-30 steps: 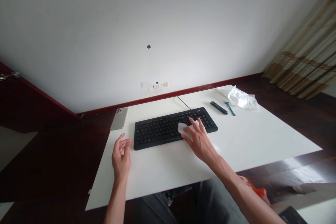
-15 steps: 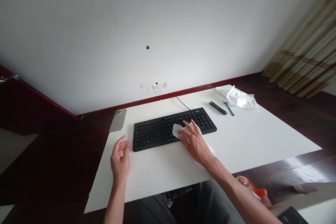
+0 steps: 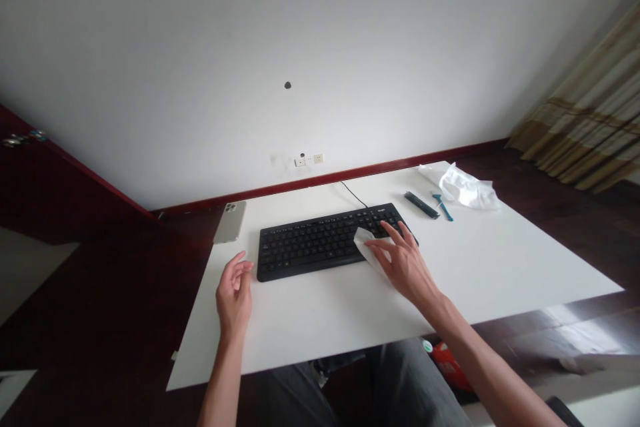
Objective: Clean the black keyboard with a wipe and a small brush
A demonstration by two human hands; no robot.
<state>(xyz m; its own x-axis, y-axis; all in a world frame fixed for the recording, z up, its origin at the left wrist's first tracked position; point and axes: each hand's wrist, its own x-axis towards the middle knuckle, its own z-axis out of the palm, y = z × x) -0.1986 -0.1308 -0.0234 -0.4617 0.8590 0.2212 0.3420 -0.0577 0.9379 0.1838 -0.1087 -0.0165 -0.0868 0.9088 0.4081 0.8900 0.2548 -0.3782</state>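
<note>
A black keyboard [image 3: 310, 245] lies slightly slanted on the white table [image 3: 310, 320]. My right hand [image 3: 403, 263] is over its right end, with thumb and fingertips closed on a white tissue [image 3: 367, 248]. Part of the tissue hangs past the near edge of the keyboard, and the rest is hidden under the hand. Beside the keyboard's left end, my left hand [image 3: 234, 290] rests at the table with its fingers loosely bent and apart, holding nothing.
A phone [image 3: 231, 222] lies face down at the back left. To the right of the keyboard are a dark narrow strip [image 3: 421, 205], a blue razor-shaped tool [image 3: 443, 207] and a crumpled clear plastic bag [image 3: 465, 187]. The keyboard's cable [image 3: 353, 193] runs off the far edge toward the wall.
My right hand has slid rightward across the keyboard with the tissue, onto the number keys. My left hand has kept its pose beside the keyboard. The whole view has shifted slightly.
</note>
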